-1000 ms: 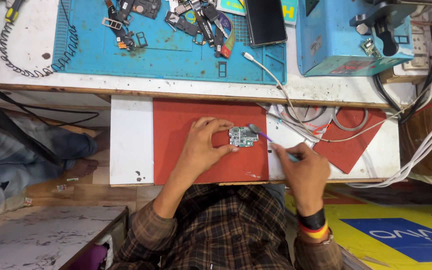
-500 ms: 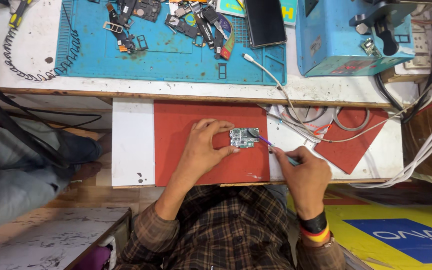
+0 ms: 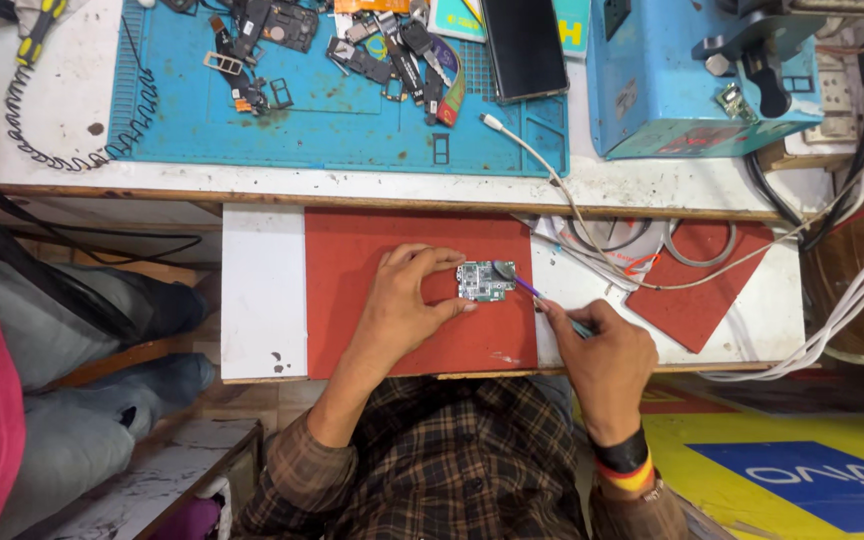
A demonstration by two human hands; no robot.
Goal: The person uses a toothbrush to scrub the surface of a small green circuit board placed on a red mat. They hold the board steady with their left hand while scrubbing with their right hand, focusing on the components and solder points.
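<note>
Pinching the board (image 3: pixel 483 281) by its near-left edge, the left hand (image 3: pixel 407 305) keeps it on the red mat (image 3: pixel 372 250), as a second ago. The right hand (image 3: pixel 607 350), just right of the board, stays closed on a thin purple tool (image 3: pixel 530 291) whose tip still meets the board's right end; only the view has shifted, so the probing continues

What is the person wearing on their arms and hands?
Both arms have dark brown plaid shirt sleeves, pushed up. The left hand is bare, with no glove or ring showing. The right hand is bare too, but its wrist wears stacked bands: a wide black one, then red and yellow.
</note>
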